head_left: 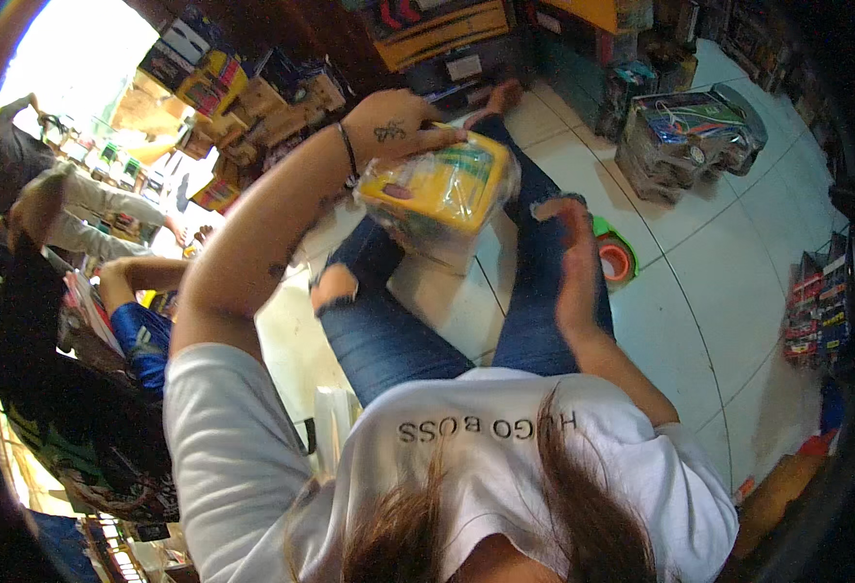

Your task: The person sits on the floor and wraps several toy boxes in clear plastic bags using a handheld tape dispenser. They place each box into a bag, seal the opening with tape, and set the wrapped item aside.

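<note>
My left hand (pixel 398 126) grips the top edge of a yellow package (pixel 442 189) wrapped in shiny clear plastic. The package has a green patch and hangs tilted above the gap between my legs. My right hand (pixel 573 262) is raised over my right leg, apart from the package, with its fingers extended and nothing visible in it. Just beyond that hand, on the tiles, lies a green and orange ring-shaped thing (pixel 616 257), partly hidden by the hand and my leg.
A plastic-wrapped bundle of toy-like packs (pixel 690 141) stands on the tiled floor (pixel 680 282) at the far right. Stacked boxes (pixel 252 107) fill the far left. Other people sit or stand at the left. Small packs (pixel 816 311) stand at the right edge.
</note>
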`<state>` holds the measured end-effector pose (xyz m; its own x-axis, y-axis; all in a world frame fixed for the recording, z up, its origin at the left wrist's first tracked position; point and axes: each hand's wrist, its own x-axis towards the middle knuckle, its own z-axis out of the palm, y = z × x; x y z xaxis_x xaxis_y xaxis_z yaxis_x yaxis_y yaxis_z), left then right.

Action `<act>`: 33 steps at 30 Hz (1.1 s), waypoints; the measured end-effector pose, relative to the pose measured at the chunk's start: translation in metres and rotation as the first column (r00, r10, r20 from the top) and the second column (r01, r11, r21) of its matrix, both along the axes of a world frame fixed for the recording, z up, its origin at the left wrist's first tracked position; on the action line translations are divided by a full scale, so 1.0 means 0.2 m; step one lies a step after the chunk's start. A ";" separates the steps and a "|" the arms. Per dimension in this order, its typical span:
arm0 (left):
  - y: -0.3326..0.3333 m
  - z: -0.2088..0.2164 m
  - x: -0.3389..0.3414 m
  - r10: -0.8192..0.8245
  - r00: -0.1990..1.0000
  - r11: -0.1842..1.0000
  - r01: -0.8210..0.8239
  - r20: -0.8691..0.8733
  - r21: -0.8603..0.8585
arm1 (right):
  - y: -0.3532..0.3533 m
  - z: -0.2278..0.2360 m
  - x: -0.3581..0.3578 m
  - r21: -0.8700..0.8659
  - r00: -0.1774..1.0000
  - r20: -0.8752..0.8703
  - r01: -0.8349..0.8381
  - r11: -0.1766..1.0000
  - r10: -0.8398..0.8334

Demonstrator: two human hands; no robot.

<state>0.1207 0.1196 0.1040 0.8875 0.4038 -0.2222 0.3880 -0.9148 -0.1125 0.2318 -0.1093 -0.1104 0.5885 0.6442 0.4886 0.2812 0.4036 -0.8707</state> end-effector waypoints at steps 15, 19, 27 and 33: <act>-0.64 -0.51 -0.50 0.801 0.446 0.241 0.369 0.399 -0.898 | 0.49 0.37 0.02 0.036 0.493 -0.657 -0.735 0.678 0.570; -0.63 -0.52 -0.49 0.872 0.337 0.179 0.456 0.355 -0.872 | 0.61 0.69 0.15 -0.255 0.766 0.499 -0.318 0.913 0.406; -0.61 -0.55 -0.52 0.885 0.271 0.213 0.486 0.378 -0.848 | 0.55 1.23 0.06 -0.276 0.621 0.730 -0.116 0.954 0.287; -0.62 -0.58 -0.52 0.867 0.252 0.247 0.531 0.429 -0.811 | 0.60 1.27 -0.06 -0.073 0.765 0.599 -0.242 0.967 0.237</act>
<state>0.0164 -0.0039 -0.0121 0.6181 0.7731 0.1421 -0.2966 0.0619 0.9530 0.2204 0.0103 0.1427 0.0028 0.7192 0.6948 0.6370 0.5343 -0.5556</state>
